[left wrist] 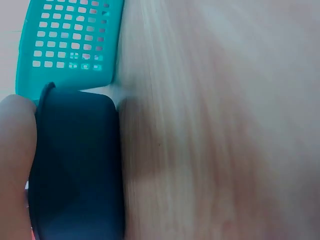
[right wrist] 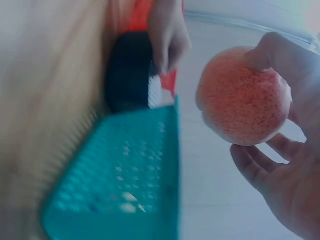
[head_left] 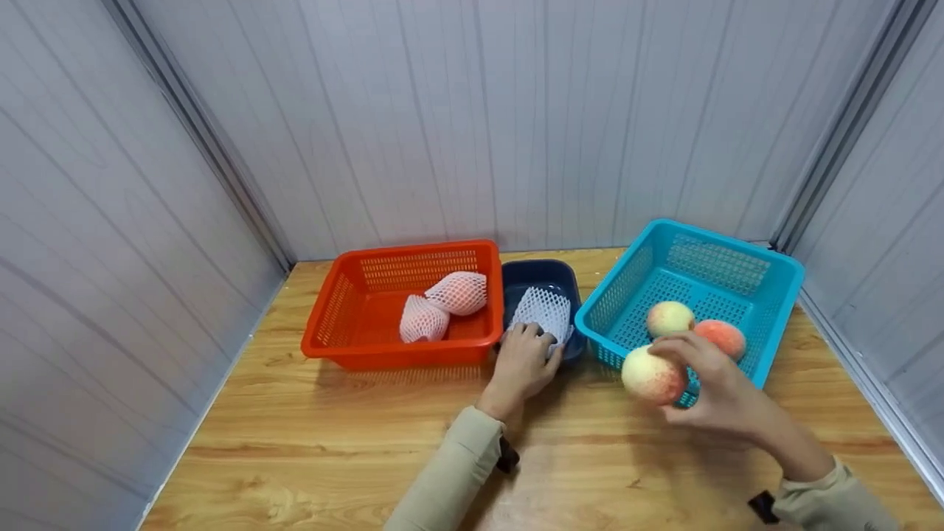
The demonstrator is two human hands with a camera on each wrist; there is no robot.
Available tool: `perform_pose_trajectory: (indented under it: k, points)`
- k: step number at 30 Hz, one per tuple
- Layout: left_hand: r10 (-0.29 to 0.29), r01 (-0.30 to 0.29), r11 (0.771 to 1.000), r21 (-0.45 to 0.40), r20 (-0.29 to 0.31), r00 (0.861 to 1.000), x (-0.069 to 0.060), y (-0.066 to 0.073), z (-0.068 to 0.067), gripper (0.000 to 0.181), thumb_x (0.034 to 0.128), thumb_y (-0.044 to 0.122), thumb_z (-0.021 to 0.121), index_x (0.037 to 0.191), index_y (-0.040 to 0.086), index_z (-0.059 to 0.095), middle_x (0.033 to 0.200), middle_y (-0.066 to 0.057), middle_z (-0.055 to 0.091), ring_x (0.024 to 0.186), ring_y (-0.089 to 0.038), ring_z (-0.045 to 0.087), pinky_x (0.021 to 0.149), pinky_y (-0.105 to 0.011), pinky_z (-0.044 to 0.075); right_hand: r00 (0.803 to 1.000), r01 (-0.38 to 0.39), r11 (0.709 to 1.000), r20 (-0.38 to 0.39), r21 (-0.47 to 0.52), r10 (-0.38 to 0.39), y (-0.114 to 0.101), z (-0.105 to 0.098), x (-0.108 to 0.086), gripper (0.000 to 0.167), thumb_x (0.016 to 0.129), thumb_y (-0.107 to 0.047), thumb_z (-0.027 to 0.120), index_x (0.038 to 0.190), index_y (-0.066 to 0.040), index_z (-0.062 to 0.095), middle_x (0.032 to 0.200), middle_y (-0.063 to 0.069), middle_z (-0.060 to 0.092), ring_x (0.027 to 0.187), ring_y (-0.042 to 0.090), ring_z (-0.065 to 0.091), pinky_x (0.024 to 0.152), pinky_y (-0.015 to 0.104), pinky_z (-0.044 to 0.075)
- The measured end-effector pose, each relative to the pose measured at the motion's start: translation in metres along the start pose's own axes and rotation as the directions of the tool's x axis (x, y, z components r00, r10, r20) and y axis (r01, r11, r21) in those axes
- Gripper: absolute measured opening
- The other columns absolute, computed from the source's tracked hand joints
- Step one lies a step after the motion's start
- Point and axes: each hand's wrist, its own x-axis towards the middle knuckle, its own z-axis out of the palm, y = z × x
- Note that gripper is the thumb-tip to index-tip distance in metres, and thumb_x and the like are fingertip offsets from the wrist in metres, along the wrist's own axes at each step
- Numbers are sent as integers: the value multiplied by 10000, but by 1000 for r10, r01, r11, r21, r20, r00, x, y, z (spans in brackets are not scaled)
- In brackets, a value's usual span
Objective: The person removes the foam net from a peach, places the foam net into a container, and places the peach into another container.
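My right hand (head_left: pixel 712 391) grips a peach (head_left: pixel 653 375) between thumb and fingers, above the near edge of the turquoise basket (head_left: pixel 783 295). In the right wrist view the same peach (right wrist: pixel 245 97) shows its red side. At the dark blue basin (head_left: pixel 542 270), my left hand (head_left: pixel 525 361) reaches over the near rim and pinches a white foam net (head_left: pixel 542 306) lying inside; the fingertips are partly hidden. The left wrist view shows the basin's outer wall (left wrist: pixel 77 165) and part of that hand, not its grip.
Two more peaches, one pale (head_left: pixel 670 318) and one red (head_left: pixel 721 338), lie in the turquoise basket. The red basket (head_left: pixel 332 310) on the left holds two net-wrapped peaches (head_left: pixel 459 293). All containers stand on a wooden table (head_left: pixel 310 450), with panel walls (head_left: pixel 457 133) behind and beside.
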Motion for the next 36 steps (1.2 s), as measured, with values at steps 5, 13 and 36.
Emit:
perform_pose_trajectory:
  k: [5,13,36]
  points:
    - [57,-59,998,-11,-122,991,-8,1,-6,206,930,295,594,929,146,737,927,-31,640,879,-233,535,872,-406,454,993,-79,997,89,-13,80,10,-27,12,708,517,-81,894,1156,-110,590,1165,1,558,1002,164,515,753,302,496]
    - [15,-31,987,-159,-102,995,-30,0,-23,177,927,272,620,919,144,744,895,0,644,808,-191,541,814,-347,477,936,-213,973,269,-86,228,31,-55,25,694,552,-99,908,1163,-122,578,1147,24,542,949,204,510,662,337,514]
    - [20,-35,968,-249,-62,998,-55,-1,-43,141,981,245,590,911,139,654,666,13,577,579,-165,592,532,-286,508,710,-348,919,588,-185,387,86,-48,36,569,649,-253,876,1105,-77,584,1020,58,549,850,220,488,662,358,465]
